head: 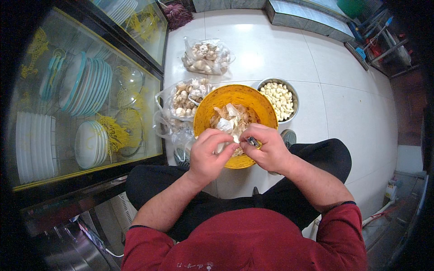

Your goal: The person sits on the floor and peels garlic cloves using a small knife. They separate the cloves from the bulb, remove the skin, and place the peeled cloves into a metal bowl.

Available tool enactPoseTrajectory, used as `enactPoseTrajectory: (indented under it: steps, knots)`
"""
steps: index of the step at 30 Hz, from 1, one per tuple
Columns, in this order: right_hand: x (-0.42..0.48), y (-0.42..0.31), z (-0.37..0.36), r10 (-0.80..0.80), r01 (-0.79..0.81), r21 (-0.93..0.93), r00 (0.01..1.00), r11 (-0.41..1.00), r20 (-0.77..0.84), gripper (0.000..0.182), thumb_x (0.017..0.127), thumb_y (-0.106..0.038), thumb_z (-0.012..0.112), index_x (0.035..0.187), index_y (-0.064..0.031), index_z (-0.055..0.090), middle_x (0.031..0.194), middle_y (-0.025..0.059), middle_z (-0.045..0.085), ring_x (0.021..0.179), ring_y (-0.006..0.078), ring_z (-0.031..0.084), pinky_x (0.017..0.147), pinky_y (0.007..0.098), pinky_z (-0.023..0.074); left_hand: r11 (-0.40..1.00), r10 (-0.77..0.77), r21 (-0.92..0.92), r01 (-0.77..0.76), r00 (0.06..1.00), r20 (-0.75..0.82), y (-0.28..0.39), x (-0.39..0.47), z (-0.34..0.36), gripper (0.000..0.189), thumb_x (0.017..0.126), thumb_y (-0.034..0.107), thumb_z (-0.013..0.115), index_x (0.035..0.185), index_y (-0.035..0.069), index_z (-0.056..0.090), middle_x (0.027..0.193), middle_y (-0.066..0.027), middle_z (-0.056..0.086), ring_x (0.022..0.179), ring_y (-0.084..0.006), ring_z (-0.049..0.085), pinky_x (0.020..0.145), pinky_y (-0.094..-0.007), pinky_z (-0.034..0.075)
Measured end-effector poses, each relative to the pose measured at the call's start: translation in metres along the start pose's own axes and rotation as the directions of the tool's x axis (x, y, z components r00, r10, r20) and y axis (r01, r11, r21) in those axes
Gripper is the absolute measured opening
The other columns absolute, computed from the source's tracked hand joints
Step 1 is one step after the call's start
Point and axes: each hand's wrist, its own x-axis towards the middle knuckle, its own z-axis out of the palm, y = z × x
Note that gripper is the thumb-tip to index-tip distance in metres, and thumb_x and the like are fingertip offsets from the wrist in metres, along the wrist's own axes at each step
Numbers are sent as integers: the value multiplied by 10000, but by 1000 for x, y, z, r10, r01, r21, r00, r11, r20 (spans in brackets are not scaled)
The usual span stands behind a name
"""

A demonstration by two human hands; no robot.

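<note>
Over the near side of a yellow bucket (203, 111), my two hands meet at a pale garlic clove (236, 139). My left hand (211, 152) pinches it between thumb and fingers. My right hand (266, 147) grips a small knife (253, 142) with a yellow and dark handle, its fingertips at the clove; the blade is mostly hidden. Papery garlic skins (234, 117) lie inside the bucket. Peeled cloves (278, 100) fill a round metal bowl (297, 105) just right of the bucket. Left of it, a clear plastic bag (184, 98) contains garlic bulbs.
Another bag of garlic bulbs (206, 56) sits farther back on the tiled floor. A glass-doored cabinet (135, 149) with stacked plates (90, 88) stands at the left. A mop head (177, 16) lies at the back left, and a tiled ledge (305, 20) runs behind. My shoes flank the bucket.
</note>
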Motion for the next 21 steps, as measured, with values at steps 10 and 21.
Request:
enactPoseTrajectory:
  steps: [10, 21]
  knots:
    - [-1, 2, 0, -64, 63, -62, 998, 996, -4, 103, 782, 8, 640, 865, -23, 589, 796, 115, 593, 762, 277, 604, 686, 347, 474, 971, -183, -130, 200, 974, 132, 5, 2, -3, 207, 820, 85, 709, 1000, -8, 668, 933, -114, 657, 855, -200, 639, 751, -298, 501]
    - [2, -6, -7, -57, 56, 25, 998, 998, 41, 97, 789, 3, 657, 867, -15, 602, 815, 99, 605, 748, 230, 601, 693, 321, 477, 688, -470, -465, 557, 830, 299, -4, -4, 1, 202, 879, 92, 649, 1056, -6, 658, 968, -41, 678, 865, -98, 606, 792, -256, 497]
